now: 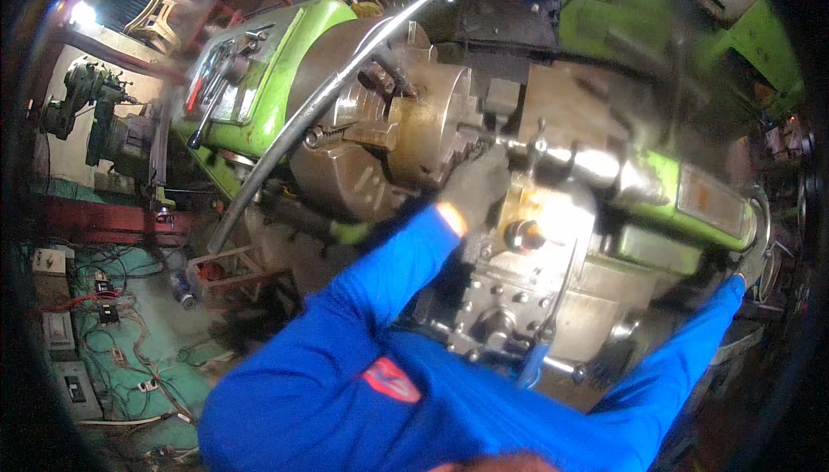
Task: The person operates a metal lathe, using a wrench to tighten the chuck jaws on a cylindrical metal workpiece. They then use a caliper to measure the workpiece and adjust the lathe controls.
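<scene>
A large metal lathe chuck (345, 161) grips a round, ring-like metal workpiece (432, 122). In a dark glove, my left hand (479, 183) reaches to the workpiece's right face, close below the slim tip of a boring or drilling tool (484, 135) held in the tailstock quill (596, 164). Its fingers are blurred and partly hidden, so their grip does not show. At the far right my gloved right hand (753, 263) is closed on the rim of the tailstock handwheel (764, 221). The green tailstock (691, 200) lies between both hands.
A long metal pipe (345, 62) slants across the chuck's front. The tool post and carriage (509, 299), with a blue-handled lever (535, 364), stand before my chest. Control levers sit on the green headstock (298, 66). Loose wires (129, 342) and electrical boxes lie at left.
</scene>
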Demonstrator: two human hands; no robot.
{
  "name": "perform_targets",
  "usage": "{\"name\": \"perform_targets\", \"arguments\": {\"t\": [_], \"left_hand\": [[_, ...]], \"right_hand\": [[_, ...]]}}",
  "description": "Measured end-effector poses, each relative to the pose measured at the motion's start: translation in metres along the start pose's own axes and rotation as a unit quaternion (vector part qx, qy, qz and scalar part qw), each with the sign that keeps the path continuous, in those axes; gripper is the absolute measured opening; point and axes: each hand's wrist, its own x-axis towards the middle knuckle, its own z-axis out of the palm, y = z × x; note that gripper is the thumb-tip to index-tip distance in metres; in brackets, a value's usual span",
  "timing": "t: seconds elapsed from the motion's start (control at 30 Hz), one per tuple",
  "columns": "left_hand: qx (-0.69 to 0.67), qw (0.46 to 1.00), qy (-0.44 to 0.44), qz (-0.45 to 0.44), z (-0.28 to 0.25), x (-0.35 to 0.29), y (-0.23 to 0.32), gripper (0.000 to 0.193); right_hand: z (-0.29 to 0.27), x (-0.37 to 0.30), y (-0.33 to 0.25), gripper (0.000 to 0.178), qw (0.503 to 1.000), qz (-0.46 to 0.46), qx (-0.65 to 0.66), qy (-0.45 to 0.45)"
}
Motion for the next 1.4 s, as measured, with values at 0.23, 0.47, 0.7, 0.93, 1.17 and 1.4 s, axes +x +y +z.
{"name": "perform_targets", "arguments": {"t": [0.23, 0.47, 0.7, 0.93, 1.17, 1.4], "left_hand": [[0.500, 0.733, -0.002, 0.461, 0.060, -0.123, 0.055, 0.031], [0.786, 0.271, 0.229, 0.507, 0.107, -0.103, 0.175, 0.048], [0.859, 0.256, 0.259, 0.359, 0.103, -0.083, 0.195, 0.041], [0.868, 0.298, 0.231, 0.322, 0.121, -0.092, 0.205, 0.030], [0.864, 0.299, 0.170, 0.366, 0.110, -0.085, 0.213, 0.031], [0.863, 0.287, 0.111, 0.400, 0.098, -0.073, 0.223, 0.040]], "right_hand": [[0.007, -0.013, -0.017, 0.089, 0.996, -0.034, 0.063, -0.045], [0.011, -0.038, -0.045, 0.088, 0.982, -0.066, 0.150, -0.095], [0.013, -0.055, -0.068, 0.083, 0.972, -0.088, 0.171, -0.135], [0.004, -0.081, -0.049, 0.075, 0.971, -0.100, 0.178, -0.126], [-0.071, -0.209, 0.069, 0.068, 0.978, -0.077, 0.195, -0.022], [-0.143, -0.459, 0.126, 0.041, 0.935, 0.217, 0.269, 0.083]]}}
